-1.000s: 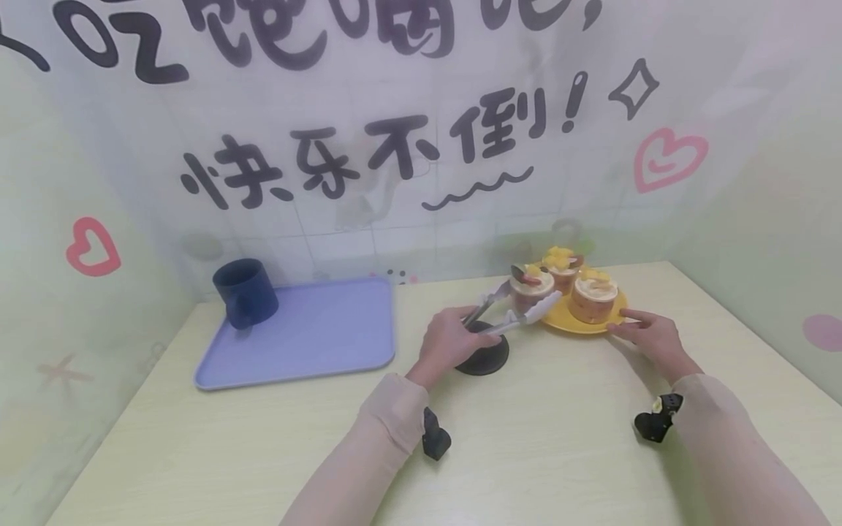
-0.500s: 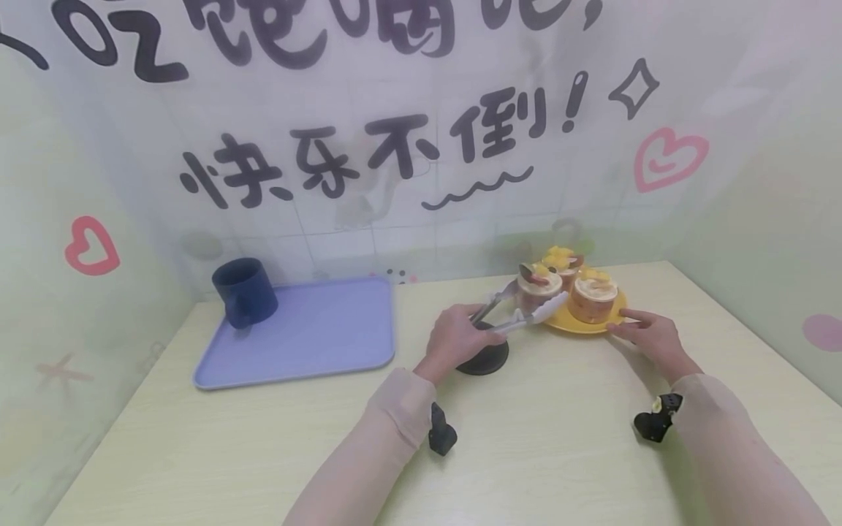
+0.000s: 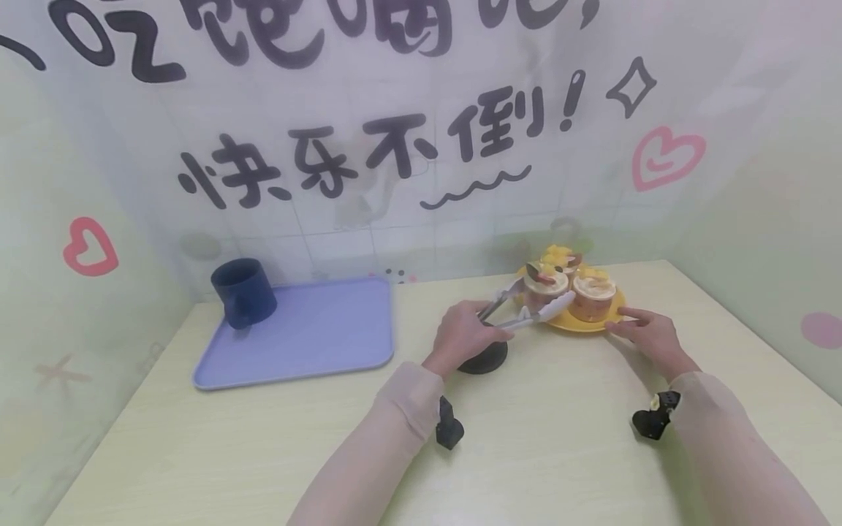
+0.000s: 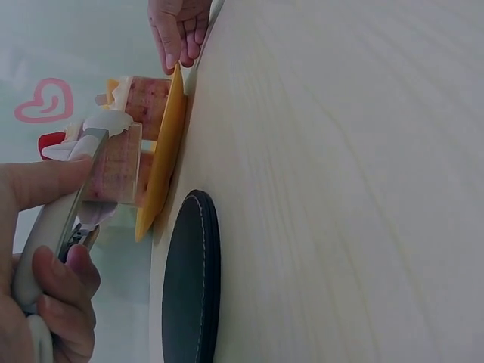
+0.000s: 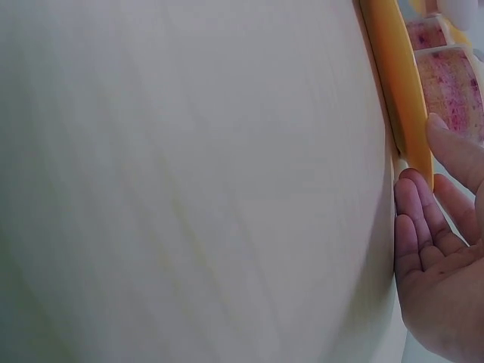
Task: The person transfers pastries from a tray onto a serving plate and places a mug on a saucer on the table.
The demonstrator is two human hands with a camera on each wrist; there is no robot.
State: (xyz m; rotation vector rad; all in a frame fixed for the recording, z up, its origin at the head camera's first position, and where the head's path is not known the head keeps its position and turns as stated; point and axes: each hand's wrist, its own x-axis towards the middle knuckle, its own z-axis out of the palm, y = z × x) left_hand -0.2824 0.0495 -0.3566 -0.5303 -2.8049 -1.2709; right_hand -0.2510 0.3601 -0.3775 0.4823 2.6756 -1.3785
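Observation:
My left hand (image 3: 468,332) grips a pair of tongs (image 3: 520,310) with pale tips. Those tips lie either side of a clear cup dessert (image 3: 544,287) with cream, yellow fruit and a dark piece on top. In the left wrist view the held dessert (image 4: 117,162) seems a little off the yellow plate (image 4: 172,144), over its left part. Two more cup desserts stand on that plate, one at the right (image 3: 594,298) and one behind (image 3: 561,261). My right hand (image 3: 647,337) pinches the plate's right rim, thumb above and fingers below.
A round black coaster (image 3: 485,359) lies under the left hand. Further left is a lilac tray (image 3: 316,336), with a dark blue mug (image 3: 245,292) at its back left corner. A printed wall covering (image 3: 368,212) stands behind the table.
My left hand has moved right with the tongs and the dessert between them, bringing it nearer the other desserts. The right hand and plate have stayed put.

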